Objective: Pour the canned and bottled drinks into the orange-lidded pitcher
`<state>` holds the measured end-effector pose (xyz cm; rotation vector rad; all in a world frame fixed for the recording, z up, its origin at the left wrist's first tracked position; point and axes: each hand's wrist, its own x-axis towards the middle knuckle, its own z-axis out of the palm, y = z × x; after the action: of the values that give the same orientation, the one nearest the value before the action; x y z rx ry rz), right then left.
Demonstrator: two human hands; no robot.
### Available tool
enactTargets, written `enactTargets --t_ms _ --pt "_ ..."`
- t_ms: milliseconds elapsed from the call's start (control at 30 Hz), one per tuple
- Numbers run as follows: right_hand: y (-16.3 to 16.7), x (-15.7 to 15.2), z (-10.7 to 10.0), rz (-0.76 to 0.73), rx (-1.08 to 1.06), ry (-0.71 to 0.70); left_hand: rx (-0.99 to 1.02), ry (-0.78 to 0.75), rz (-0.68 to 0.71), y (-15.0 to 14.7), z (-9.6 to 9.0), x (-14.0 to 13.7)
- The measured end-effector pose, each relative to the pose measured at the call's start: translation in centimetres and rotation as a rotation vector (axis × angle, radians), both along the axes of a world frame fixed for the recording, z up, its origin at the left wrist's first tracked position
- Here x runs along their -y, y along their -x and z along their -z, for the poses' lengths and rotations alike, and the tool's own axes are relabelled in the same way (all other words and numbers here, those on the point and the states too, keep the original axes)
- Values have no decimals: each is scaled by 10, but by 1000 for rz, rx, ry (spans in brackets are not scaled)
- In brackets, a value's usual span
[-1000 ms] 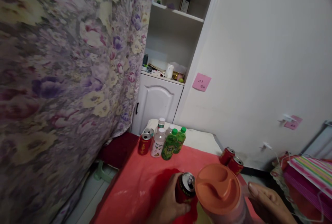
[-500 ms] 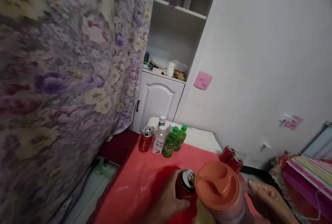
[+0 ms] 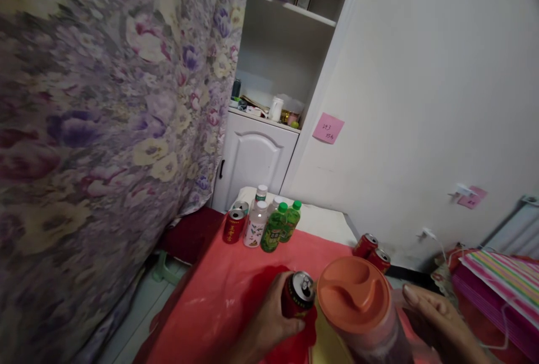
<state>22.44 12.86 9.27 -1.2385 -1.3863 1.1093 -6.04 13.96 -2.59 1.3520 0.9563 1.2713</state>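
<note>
My left hand (image 3: 273, 313) is wrapped around a dark red drink can (image 3: 298, 295), upright, its top opened. Just right of it stands a see-through pitcher (image 3: 370, 347) with an orange lid (image 3: 353, 295). At its right side my right hand (image 3: 438, 313) is closed around the pitcher's handle, thumb on top; the lower fingers are partly hidden. Part of a yellow surface (image 3: 328, 333) shows between can and pitcher. Farther back stand a red can (image 3: 233, 226), a clear bottle with a white cap (image 3: 255, 226) and a green bottle (image 3: 273, 231).
A red cloth (image 3: 202, 308) covers the table. Two red cans (image 3: 373, 251) stand at its right edge, behind the pitcher. A floral curtain (image 3: 105, 128) hangs at left, a white cabinet (image 3: 256, 156) is behind, and pink-striped bags (image 3: 492, 291) are at right.
The view has shifted slightly. Both hands keep hold of the can and the pitcher, with hardly any movement.
</note>
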Motion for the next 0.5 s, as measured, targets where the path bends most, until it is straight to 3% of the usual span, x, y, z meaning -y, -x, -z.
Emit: enactTargets --t_ms 267,500 --pt "1 2 -15 -54 46 2 -13 22 -19 1 -2 -1" --pt "18 14 -35 6 45 -64 22 -6 9 2 -1 1"
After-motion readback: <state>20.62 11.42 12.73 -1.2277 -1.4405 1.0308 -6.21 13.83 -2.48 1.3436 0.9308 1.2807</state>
